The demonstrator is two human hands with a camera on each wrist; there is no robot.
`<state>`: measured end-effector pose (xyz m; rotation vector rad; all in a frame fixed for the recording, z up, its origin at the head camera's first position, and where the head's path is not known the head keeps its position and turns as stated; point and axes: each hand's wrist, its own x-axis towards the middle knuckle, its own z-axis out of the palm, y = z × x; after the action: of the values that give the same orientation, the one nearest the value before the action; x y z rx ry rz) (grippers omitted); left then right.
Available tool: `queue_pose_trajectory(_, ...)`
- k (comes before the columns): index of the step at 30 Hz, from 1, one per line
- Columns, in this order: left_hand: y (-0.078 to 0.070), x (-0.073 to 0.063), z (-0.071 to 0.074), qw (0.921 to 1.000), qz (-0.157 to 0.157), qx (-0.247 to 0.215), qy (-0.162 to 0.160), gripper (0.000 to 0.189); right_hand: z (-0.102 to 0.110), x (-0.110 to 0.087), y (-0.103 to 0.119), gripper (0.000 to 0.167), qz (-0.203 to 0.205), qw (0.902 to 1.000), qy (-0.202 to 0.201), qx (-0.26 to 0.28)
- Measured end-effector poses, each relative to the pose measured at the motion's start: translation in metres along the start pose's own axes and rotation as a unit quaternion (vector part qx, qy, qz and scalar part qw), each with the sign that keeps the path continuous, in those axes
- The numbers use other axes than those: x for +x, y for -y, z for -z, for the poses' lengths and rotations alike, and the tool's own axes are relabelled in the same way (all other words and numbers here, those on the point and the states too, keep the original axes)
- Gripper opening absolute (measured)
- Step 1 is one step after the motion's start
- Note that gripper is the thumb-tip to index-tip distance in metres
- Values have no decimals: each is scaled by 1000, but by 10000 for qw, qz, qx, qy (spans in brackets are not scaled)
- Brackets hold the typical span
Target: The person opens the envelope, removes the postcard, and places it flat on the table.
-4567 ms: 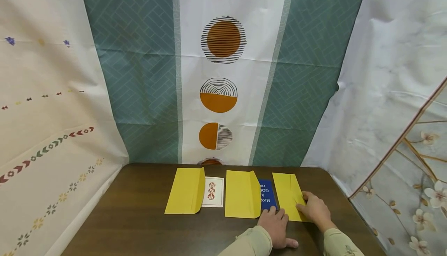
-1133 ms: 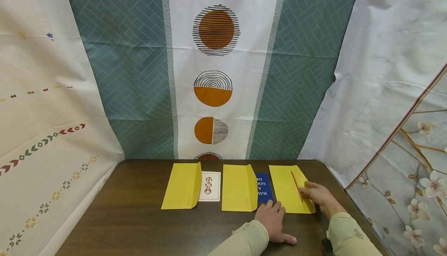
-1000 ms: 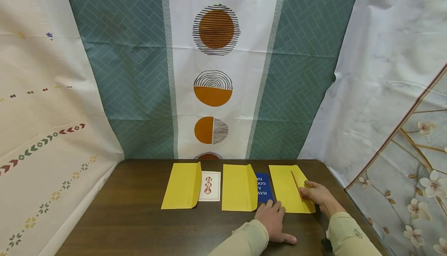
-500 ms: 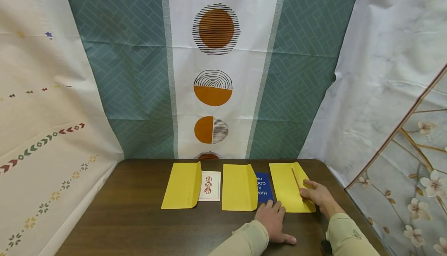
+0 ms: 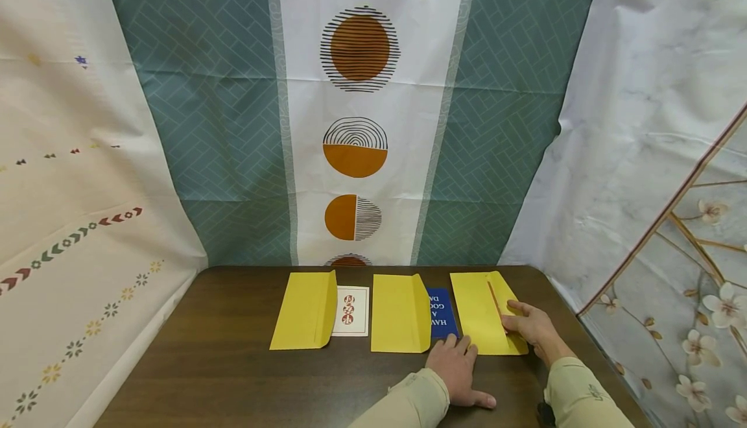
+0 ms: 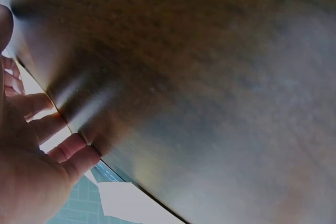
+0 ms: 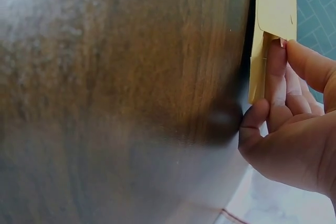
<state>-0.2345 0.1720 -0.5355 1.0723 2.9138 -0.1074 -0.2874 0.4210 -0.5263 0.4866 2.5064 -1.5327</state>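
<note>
Three yellow envelopes lie in a row on the brown table, flaps at their right sides. At the rightmost envelope, my right hand pinches near the flap fold with thumb and index finger, where a thin red strip shows. In the right wrist view the fingertips meet at the edge of the envelope; what lies inside is hidden. My left hand rests with fingers spread by the lower edges of the blue card and the rightmost envelope.
The middle envelope partly covers the blue card's left side. Left of it, a white card with red characters lies beside the leftmost envelope. A patterned curtain hangs behind the table's far edge.
Seconds ago the rightmost envelope looked narrower and no red strip showed; now its flap spreads rightward with the strip exposed. Over the last second that envelope moved slightly away; my left hand stayed put.
</note>
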Motion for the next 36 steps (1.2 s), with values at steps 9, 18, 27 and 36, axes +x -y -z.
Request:
queue_pose_trajectory(9,0,1,-2,9999,-15,-103,45,96,-4,2,-1,76,186,9994,-287,43)
queue_pose_trajectory(18,-2,5,-6,9999,18,-18,147,99,-1,1,-4,75,150,9988,-446,110)
queue_pose_trajectory(27,0,4,-4,9999,38,-27,155,98,4,2,-10,54,505,9973,-282,-444)
queue_pose_trajectory(36,0,3,-2,9997,1,-79,212,97,4,4,-14,40,703,9910,-411,-1062)
